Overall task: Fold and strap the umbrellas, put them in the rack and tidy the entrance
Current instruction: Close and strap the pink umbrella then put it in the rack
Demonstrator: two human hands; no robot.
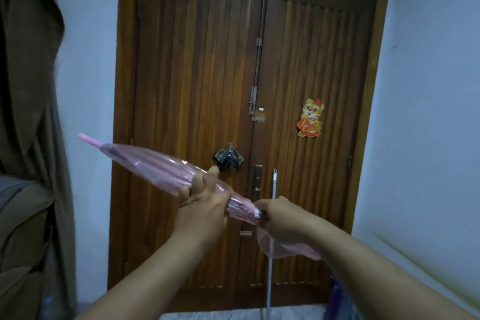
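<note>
- Pink umbrella (153, 166) — closed, see-through canopy, held level-ish in front of the chest, tip (87, 138) pointing up and to the left
- Left hand (205, 205) wraps the canopy near its middle; fingers (200, 180) curl up over the far side, clamped on the folds
- Right hand (279, 218) grips the lower end of the canopy, fingers closed around the bunched plastic; loose pink flap (275, 247) hangs below the wrist
- Both hands sit close together, not quite touching
- Behind: brown double door (207, 86), shut, with a tiger sticker (310, 117) on the right leaf
- Small striped grey thing (228, 160) hangs at the door's middle — cannot tell what it is
- White pole (272, 215) leans upright against the door
- Brown curtain (28, 86) at far left
- Something blue and see-through (337, 299) stands low right, partly hidden by the right arm
</note>
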